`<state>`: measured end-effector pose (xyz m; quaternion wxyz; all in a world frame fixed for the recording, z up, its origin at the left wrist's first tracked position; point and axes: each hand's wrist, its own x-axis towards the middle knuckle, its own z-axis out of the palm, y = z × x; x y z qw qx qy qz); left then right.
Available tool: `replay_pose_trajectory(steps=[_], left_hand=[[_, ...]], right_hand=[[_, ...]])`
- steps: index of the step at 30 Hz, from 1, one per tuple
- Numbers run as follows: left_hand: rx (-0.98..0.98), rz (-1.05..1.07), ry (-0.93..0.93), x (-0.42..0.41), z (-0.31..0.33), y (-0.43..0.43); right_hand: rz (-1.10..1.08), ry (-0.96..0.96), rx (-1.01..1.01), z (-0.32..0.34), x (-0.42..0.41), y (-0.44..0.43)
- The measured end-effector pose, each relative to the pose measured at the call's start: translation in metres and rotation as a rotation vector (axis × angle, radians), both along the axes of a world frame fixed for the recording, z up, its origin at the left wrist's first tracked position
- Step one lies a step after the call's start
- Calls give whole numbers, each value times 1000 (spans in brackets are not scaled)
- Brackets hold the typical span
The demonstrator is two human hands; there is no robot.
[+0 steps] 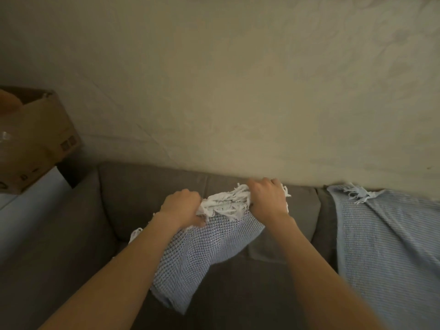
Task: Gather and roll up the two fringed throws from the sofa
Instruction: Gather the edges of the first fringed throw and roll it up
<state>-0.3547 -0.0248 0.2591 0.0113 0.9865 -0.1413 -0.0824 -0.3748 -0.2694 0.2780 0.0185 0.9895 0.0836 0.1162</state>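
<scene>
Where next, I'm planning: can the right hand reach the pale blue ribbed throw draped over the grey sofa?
Probably, once freed: right hand grips the blue waffle-weave throw; only bare sofa lies before the draped throw.

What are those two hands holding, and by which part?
Both grip one blue waffle-weave throw by its white fringed end: the left hand at that end's left side, the right hand at its right.

The bunched throw is pale blue waffle weave, white fringe gathered at its upper end, slanting down-left through the lower centre of the frame. The spread throw is pale blue ribbed weave, fringe at its top edge, lying flat at right of the frame
</scene>
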Motion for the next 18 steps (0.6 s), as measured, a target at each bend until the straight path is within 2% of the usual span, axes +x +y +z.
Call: replay_pose_trajectory(steps=[2, 6, 10, 12, 14, 16, 18], left_hand=[[-25, 107, 19, 2, 2, 4], [-237, 263, 176, 3, 8, 10], [-466, 410, 221, 3, 12, 1], [-664, 540, 276, 11, 4, -3], [-952, 725, 400, 16, -3, -7], [-1202, 837, 464, 13, 2, -15], [-1305, 883, 455, 10, 6, -22]], right_hand=[[18, 24, 34, 1, -2, 0], [52, 131, 81, 11, -2, -4], [62, 201, 70, 21, 0, -9], [62, 229, 50, 21, 0, -6], [95, 297, 85, 13, -2, 1], [176, 418, 257, 1, -8, 9], [209, 526, 438, -12, -14, 16]])
